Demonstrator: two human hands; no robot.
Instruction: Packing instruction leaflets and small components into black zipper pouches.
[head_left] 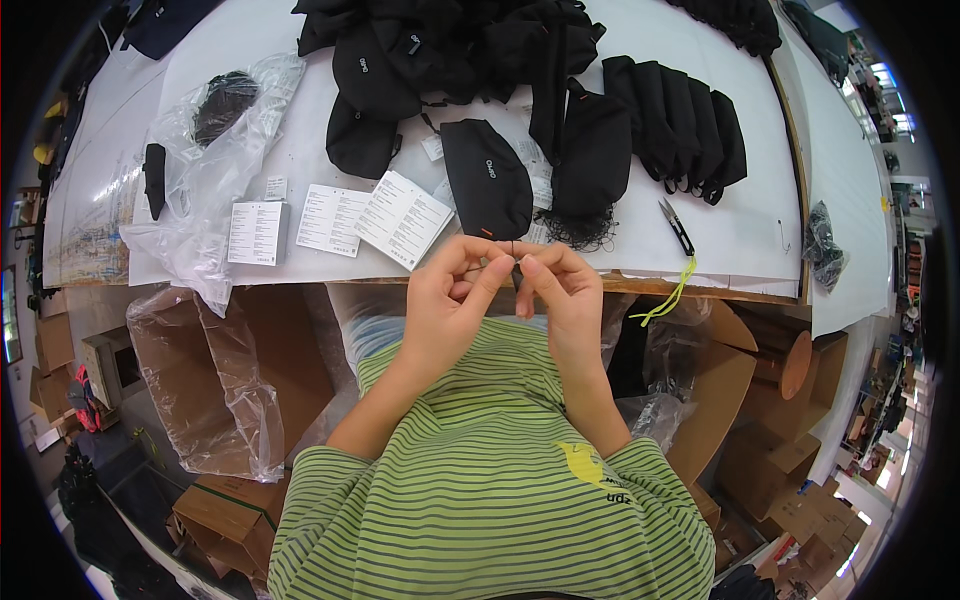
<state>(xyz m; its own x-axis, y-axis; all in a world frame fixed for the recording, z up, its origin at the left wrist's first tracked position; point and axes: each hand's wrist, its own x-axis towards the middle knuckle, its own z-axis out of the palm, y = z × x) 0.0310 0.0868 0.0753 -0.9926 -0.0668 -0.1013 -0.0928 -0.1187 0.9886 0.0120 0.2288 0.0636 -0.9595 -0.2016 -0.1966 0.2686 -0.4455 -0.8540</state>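
Note:
My left hand [452, 300] and my right hand [562, 288] are raised together in front of my chest, just below the table's front edge. Their fingertips pinch a thin black cord with a small black tag end [516, 268] between them. Right behind the hands a black pouch bag [487, 178] lies flat on the white table [740, 230]. Beside it sits a loose tangle of black cords [582, 230]. Small thread snips [677, 226] with a yellow-green cord lie to the right of my hands.
More black pouch bags [680, 120] are stacked in a row and heaped at the table's back. White printed cards [335, 218] and clear plastic bags [215, 170] lie on the left. Open cardboard boxes [235, 370] lined with plastic stand under the table.

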